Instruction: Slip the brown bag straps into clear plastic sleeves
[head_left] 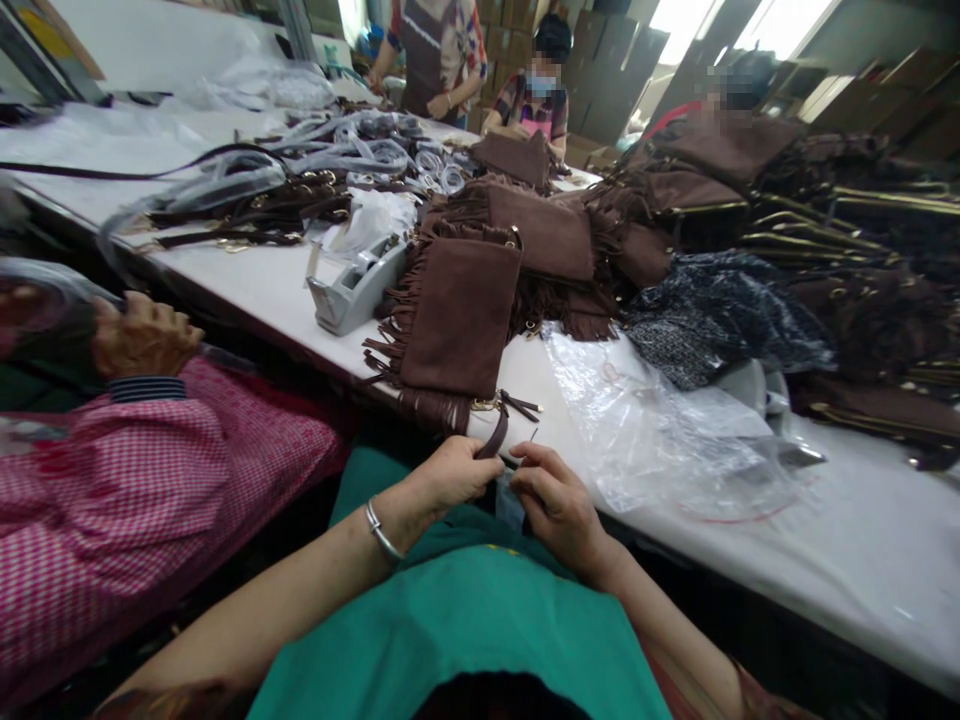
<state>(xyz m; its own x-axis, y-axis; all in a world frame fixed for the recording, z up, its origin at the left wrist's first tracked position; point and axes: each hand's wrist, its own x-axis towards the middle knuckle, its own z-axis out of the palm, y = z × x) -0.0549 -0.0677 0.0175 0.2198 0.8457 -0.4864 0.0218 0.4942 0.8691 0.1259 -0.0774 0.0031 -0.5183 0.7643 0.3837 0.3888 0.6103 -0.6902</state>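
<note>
A brown fringed bag (461,315) lies flat at the near edge of the table, its fringe spread to the left. From its near end a gold clasp and a short brown strap (493,437) reach toward me. My left hand (454,470) is closed around that strap, thumb on top. Just to the right, my right hand (559,500) is closed in a pinch, with a thin dark tip sticking up by its fingers; what it holds is too small to name. A small piece of clear plastic (510,500) hangs between the two hands.
A grey tape dispenser (349,290) stands left of the bag. Clear plastic bags (622,420) lie to the right. More brown bags (544,230) are piled behind, with wrapped straps (360,145) farther left. A co-worker's hand (146,340) is close on my left; other people work across the table.
</note>
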